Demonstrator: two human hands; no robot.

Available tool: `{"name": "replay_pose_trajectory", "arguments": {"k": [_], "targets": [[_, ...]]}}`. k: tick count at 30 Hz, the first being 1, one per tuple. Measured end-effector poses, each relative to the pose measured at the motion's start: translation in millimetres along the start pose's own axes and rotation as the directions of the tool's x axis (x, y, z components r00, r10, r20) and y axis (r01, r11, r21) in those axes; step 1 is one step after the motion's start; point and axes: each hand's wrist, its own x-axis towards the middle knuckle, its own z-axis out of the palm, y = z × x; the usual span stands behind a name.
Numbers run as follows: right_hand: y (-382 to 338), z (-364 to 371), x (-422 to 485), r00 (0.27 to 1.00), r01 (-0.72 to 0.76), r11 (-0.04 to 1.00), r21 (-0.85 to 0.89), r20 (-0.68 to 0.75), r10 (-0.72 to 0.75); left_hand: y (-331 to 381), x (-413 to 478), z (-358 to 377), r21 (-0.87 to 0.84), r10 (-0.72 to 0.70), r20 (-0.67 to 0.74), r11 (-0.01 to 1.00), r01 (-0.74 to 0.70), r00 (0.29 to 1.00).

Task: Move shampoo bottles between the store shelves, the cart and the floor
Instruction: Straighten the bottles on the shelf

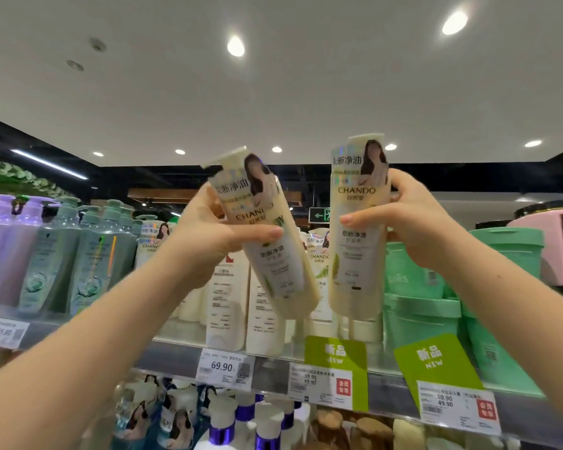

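Both hands up high, one bottle each. My left hand is wrapped round the mid-body of a cream CHANDO shampoo bottle, thumb across the front label, fingers behind. That bottle's tilted, cap leaning up and to the left, base swinging down to the right. My right hand grips a second CHANDO bottle the same way, thumb on the front, fingers curled round the far side, and this one's pretty much upright. The two bottles sit near each other w/ a gap between, not touching, both held in the air in front of the top shelf.

Behind them on that shelf: more cream bottles of the same brand. To the left, green pump bottles, then purple ones. To the right, stacked mint-green tubs. Shelf edge carries a price tag reading 69.90 and two green NEW flags. Below, white bottles w/ purple collars.
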Motion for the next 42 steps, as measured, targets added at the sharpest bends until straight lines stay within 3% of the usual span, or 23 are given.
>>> {"name": "replay_pose_trajectory", "arguments": {"k": [8, 22, 35, 42], "targets": [[-32, 54, 5, 0.997, 0.051, 0.996, 0.074, 0.05, -0.055, 23, 7, -81, 0.092, 0.072, -0.002, 0.993, -0.071, 0.997], [-50, 237, 29, 0.996, 0.033, 0.993, 0.112, 0.079, -0.042, -5, 33, -237, 0.197, 0.077, 0.015, 0.977, -0.078, 0.997], [6, 309, 34, 0.982, -0.163, 0.987, -0.003, -0.095, 0.162, -94, 59, -268, 0.251, -0.017, 0.191, 0.968, -0.032, 0.981], [16, 322, 51, 0.954, -0.279, 0.96, -0.033, -0.126, 0.273, -118, 73, -264, 0.242, -0.144, 0.19, 0.965, 0.095, 0.971]]}}
